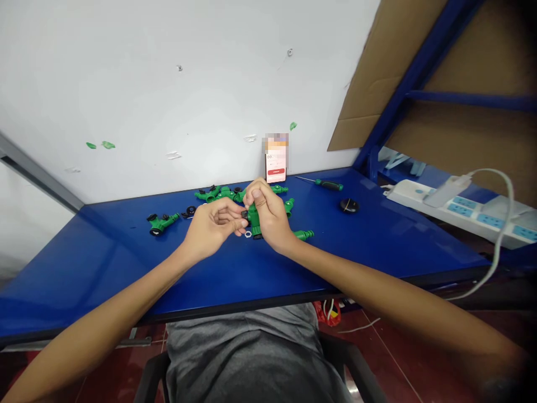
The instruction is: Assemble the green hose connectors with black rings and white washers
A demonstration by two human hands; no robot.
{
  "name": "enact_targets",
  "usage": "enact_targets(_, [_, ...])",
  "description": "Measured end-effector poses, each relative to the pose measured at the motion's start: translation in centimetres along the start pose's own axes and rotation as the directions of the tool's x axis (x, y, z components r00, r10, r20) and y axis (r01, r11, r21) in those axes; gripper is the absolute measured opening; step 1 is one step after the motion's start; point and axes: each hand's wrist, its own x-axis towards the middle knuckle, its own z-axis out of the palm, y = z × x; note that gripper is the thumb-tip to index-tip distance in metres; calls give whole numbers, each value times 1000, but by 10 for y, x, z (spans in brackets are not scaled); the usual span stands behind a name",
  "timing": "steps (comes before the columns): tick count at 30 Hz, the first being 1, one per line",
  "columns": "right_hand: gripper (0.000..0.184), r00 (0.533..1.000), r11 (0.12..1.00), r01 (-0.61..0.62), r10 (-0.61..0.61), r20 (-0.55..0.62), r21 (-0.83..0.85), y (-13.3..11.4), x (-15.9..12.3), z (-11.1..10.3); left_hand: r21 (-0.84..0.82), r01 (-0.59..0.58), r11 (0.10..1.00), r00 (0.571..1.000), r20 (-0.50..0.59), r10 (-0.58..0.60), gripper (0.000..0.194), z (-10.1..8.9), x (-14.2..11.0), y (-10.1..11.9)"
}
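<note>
Above the middle of the blue table [100, 268], my right hand [268, 215] grips a green plastic hose fitting [254, 219]. My left hand [212, 226] pinches a small black part [244, 214] at the fitting's end, and the fingers partly hide it. A white ring [248, 234] lies just below the fingertips. Several more green fittings [220, 194] with black pieces lie in a loose group behind the hands. One fitting [161, 223] rests to the left, and another [304, 235] pokes out beyond my right wrist.
A green-handled screwdriver [329, 185] and a round black object [349, 205] lie to the right. An upright printed card [276, 168] leans on the white wall. A power strip [457, 212] and a white cable sit beyond the table's right side, beneath a blue frame with cardboard.
</note>
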Motion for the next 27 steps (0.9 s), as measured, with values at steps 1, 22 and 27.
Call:
enact_targets(1, [51, 999, 999, -41, 41, -15, 22, 2, 0, 1, 79, -83, 993, 996, -19, 85, 28, 0, -1, -2])
enact_targets(22, [36, 821, 675, -562, 525, 223, 479, 8, 8, -8, 719, -637, 276, 662, 328, 674, 22, -11, 0, -18])
enact_targets(27, [26, 807, 646, -583, 534, 254, 493, 11, 11, -9, 710, -605, 362, 721, 295, 626, 25, -9, 0, -12])
